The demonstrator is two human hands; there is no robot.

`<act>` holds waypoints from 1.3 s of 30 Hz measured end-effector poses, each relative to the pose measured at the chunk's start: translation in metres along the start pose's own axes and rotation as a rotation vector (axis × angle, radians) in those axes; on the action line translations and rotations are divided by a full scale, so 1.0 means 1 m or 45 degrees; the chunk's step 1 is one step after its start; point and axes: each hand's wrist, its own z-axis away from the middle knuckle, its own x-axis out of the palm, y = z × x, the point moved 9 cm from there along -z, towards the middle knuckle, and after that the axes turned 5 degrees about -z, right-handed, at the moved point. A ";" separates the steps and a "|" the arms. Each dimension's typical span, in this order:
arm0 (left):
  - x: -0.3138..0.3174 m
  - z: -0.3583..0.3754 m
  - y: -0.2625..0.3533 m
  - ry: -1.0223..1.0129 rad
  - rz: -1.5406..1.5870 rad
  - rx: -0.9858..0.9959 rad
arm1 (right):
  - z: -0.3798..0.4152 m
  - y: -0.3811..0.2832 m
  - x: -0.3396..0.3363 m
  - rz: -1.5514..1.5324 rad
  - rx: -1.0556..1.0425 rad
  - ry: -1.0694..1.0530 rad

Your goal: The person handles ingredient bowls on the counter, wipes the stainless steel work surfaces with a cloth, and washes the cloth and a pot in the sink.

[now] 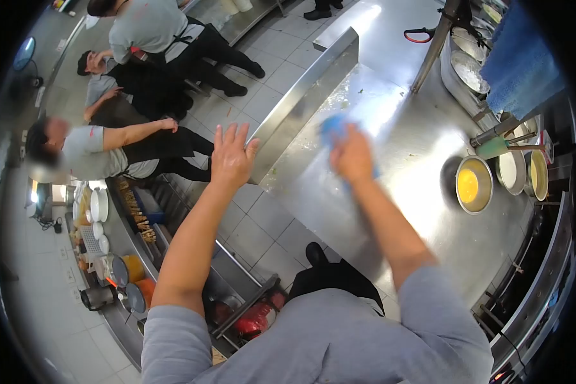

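Observation:
My right hand [352,157] is closed on a blue cloth [331,126] over the stainless steel table [397,205]; both are smeared by motion. Wet streaks and small food scraps [273,171] lie on the metal around it. Palm down, my left hand [232,160] has its fingers spread and holds nothing. It is nearest to the raised steel edge [301,99] along the table's left side, overlapping the tiled floor in this view.
A steel bowl [461,198] of yellow liquid stands on the right, beside several other containers. Red-handled scissors [418,36] and a blue towel [521,54] are at the upper right. Several people in grey shirts [148,32] are at the left, above a counter with dishes [100,205].

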 end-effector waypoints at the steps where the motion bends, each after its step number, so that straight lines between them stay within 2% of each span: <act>1: -0.002 0.000 0.000 0.008 -0.002 -0.003 | 0.031 -0.053 0.029 -0.100 -0.099 -0.064; 2: -0.002 0.000 -0.001 -0.006 -0.024 -0.022 | 0.067 -0.072 0.102 -0.422 0.189 -0.288; 3: -0.001 0.003 0.000 -0.020 -0.042 -0.045 | 0.069 -0.139 0.053 -0.540 0.106 -0.261; 4: -0.003 0.005 0.002 -0.002 -0.036 -0.054 | 0.096 -0.177 0.078 -0.650 -0.244 -0.134; 6: -0.007 0.004 0.002 -0.018 -0.047 -0.084 | 0.109 -0.221 0.084 -0.939 -0.408 -0.298; 7: -0.011 0.002 0.002 0.004 -0.054 -0.084 | 0.104 -0.226 0.075 -0.934 -0.428 -0.285; 9: -0.008 0.003 0.001 -0.023 -0.033 -0.104 | 0.088 -0.192 0.067 -1.128 0.111 -0.176; 11: -0.011 -0.001 0.002 -0.003 -0.040 -0.128 | 0.050 -0.141 0.017 -0.974 0.077 0.071; 12: -0.010 -0.001 0.002 -0.022 -0.026 -0.131 | 0.029 -0.108 -0.004 -0.814 -0.028 0.240; 13: -0.009 0.001 0.000 -0.047 -0.013 -0.136 | 0.000 -0.072 -0.031 -0.893 0.031 0.341; 15: -0.007 0.000 -0.006 -0.088 0.006 -0.177 | -0.064 0.006 -0.060 -0.717 0.173 0.498; 17: -0.004 0.000 -0.009 -0.076 0.017 -0.169 | -0.144 0.071 -0.072 -0.297 0.302 0.439; 19: -0.002 -0.001 -0.010 -0.096 0.030 -0.192 | -0.209 0.127 -0.037 -0.066 0.311 0.068; 20: -0.001 -0.002 -0.008 -0.085 0.042 -0.182 | -0.219 0.149 -0.020 -0.082 0.313 0.059; 21: -0.002 -0.002 -0.009 -0.073 0.054 -0.173 | -0.226 0.158 0.005 0.248 0.199 0.021; 22: 0.001 -0.003 -0.012 -0.085 0.044 -0.182 | -0.227 0.147 0.022 0.578 0.079 -0.021; 25: 0.002 0.001 -0.012 -0.009 0.043 -0.134 | -0.221 0.132 0.033 0.690 0.202 -0.033; 26: 0.001 -0.001 -0.011 0.002 0.059 -0.127 | -0.207 0.109 0.026 0.611 0.016 0.215; 27: 0.000 -0.003 -0.010 0.016 0.073 -0.114 | -0.195 0.090 0.028 0.506 0.182 -0.081; 28: 0.000 -0.003 -0.008 0.014 0.078 -0.108 | -0.179 0.053 0.028 0.522 0.193 -0.224; 29: 0.000 -0.002 -0.008 0.015 0.092 -0.114 | -0.149 0.033 0.039 0.384 0.151 0.087; 31: -0.001 -0.003 -0.008 0.023 0.093 -0.102 | -0.079 -0.038 0.060 0.228 0.003 0.227; 33: 0.000 -0.003 -0.007 0.041 0.113 -0.058 | -0.017 -0.117 0.062 0.002 0.056 0.034; 34: 0.000 -0.002 -0.004 0.034 0.097 -0.032 | 0.015 -0.137 0.088 -0.111 0.088 -0.046; 35: -0.001 -0.003 -0.003 0.025 0.084 -0.033 | 0.045 -0.167 0.089 -0.252 0.059 0.033; 36: -0.001 -0.003 -0.002 0.017 0.074 -0.033 | 0.068 -0.187 0.101 -0.403 0.102 -0.165; 38: 0.000 -0.003 0.002 0.046 0.040 0.034 | 0.092 -0.224 0.092 -0.662 0.002 -0.439; 39: 0.000 -0.003 0.004 0.084 0.017 0.068 | 0.097 -0.227 0.092 -0.659 0.023 -0.418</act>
